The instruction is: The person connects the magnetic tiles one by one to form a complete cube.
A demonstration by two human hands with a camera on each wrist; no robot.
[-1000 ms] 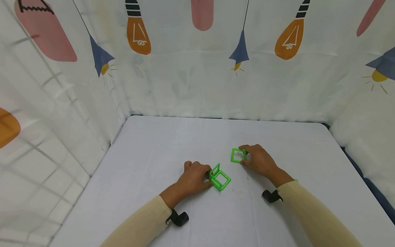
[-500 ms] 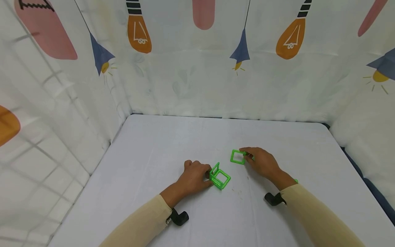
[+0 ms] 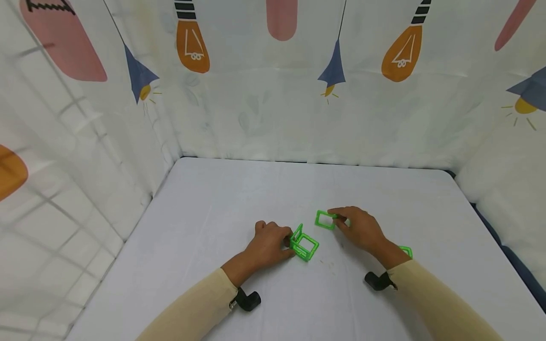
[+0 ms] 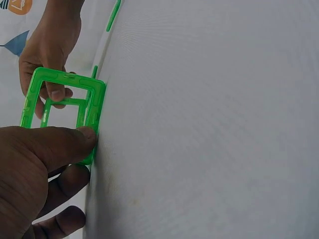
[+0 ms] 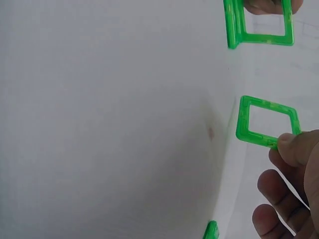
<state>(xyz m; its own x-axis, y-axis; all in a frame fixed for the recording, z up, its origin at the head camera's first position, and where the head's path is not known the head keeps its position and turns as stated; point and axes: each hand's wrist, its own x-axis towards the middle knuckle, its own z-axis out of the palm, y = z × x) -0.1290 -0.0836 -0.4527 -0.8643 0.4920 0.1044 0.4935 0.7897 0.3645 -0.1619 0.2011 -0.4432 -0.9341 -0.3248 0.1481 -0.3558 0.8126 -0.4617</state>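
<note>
Green see-through square frames, looking like magnetic building tiles, are in both hands. My left hand [image 3: 268,246] pinches a joined set of tiles [image 4: 60,76]; one tile lies flat in the head view and another stands up from its edge. The thumb is over the near side of the set in the left wrist view. To the right and farther back, my right hand [image 3: 360,229] pinches a single square tile [image 5: 243,119] by one corner between thumb and finger. This tile is held apart from the joined set, tilted.
Another green piece [image 3: 407,250] lies beside the right wrist, partly hidden by it. A bit of green [image 3: 348,222] shows behind the right fingers. The white-covered table [image 3: 239,189] is bordered by hanging cloth [image 3: 273,113] at the back and sides.
My right hand has changed its hold on the single tile and brought it slightly nearer and left. More of the piece by the right wrist shows. My left hand has hardly moved.
</note>
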